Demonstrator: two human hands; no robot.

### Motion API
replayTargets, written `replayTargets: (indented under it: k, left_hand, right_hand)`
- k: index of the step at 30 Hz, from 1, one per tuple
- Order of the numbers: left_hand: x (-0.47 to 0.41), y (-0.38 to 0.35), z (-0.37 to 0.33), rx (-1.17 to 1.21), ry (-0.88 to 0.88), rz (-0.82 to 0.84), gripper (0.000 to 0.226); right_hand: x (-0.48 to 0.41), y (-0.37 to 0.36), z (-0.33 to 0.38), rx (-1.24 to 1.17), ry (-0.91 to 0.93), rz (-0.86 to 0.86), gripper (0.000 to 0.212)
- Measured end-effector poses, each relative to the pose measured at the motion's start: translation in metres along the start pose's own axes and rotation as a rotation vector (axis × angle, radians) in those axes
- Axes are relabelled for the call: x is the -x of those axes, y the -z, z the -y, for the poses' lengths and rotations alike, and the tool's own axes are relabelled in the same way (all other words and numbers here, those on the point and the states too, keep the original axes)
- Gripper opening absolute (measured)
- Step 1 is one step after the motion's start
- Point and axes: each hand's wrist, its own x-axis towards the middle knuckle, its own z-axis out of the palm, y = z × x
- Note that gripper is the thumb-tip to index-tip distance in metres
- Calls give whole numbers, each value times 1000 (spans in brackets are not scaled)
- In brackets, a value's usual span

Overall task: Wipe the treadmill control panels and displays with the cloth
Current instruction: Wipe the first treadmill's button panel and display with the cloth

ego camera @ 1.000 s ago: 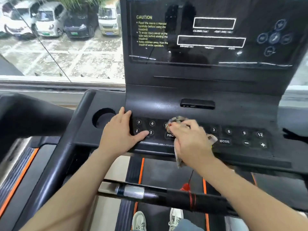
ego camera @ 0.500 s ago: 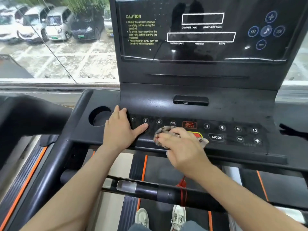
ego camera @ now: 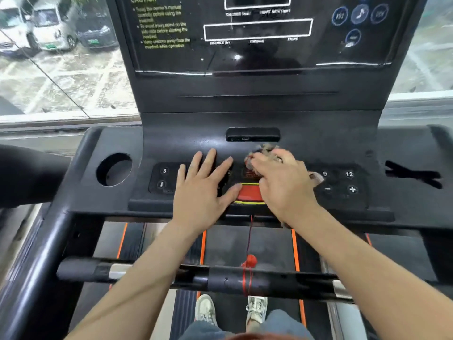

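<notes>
My left hand point(ego camera: 203, 190) lies flat, palm down, on the panel point(ego camera: 343, 200), fingers straight and spread, thumb tip touching the left edge of the red button point(ego camera: 248, 193). My right hand point(ego camera: 284, 187) sits just beside it, fingers curled over the cloth point(ego camera: 263, 149) and pressing it onto the panel just above the red button. The cloth bunches out past my fingertips, and a scrap of it shows at the right of the hand, near the 9 key. Both forearms reach in from the bottom corners over the handlebar point(ego camera: 152, 272), wrists about level, the right one angled inward.

Left of my hands I see the 3 key and a round cup hole point(ego camera: 114, 169); to the right, the 12, minus and plus keys. A red cord point(ego camera: 250, 244) hangs from under the button to a knot on the handlebar. Above the panel stands the dark display point(ego camera: 257, 55) with yellow caution text. Below the handlebar, two pale shoes point(ego camera: 206, 310) stand on the belt point(ego camera: 228, 244). Parked cars point(ego camera: 56, 30) show through the window at the left.
</notes>
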Motion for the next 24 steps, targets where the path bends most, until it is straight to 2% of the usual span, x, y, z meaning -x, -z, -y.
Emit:
replayTargets:
  k: [3,5,10,13,16,18,21,24]
  left_hand:
    - [1,-3,6,-28,-26,-41,67]
    - [1,-5,6,-39,-31,-37,68]
    - [2,-3,7,-19,-13,2,68]
    - [1,-2,4,7,0,-9,69]
    - [-1,-1,-1,24,31,-25,70]
    - [-2,0,-4,48,55,2,70]
    - [0,2,-8,96,66,42,60]
    - [1,5,-10,130,97,65,56]
  right_hand:
    - [46,-5,11,98,142,25,51]
    - [44,1,-2,85,194,50,50]
    - [4,14,-36,29,-70,-24,54]
    - [45,8,-11,82,51,-82,49]
    - [59,8,-10,88,169,-44,46]
    - [38,14,-28,55,91,-57,40]
    - [16,19,-40,27,-103,-103,45]
    - [59,8,-17,98,34,-77,44]
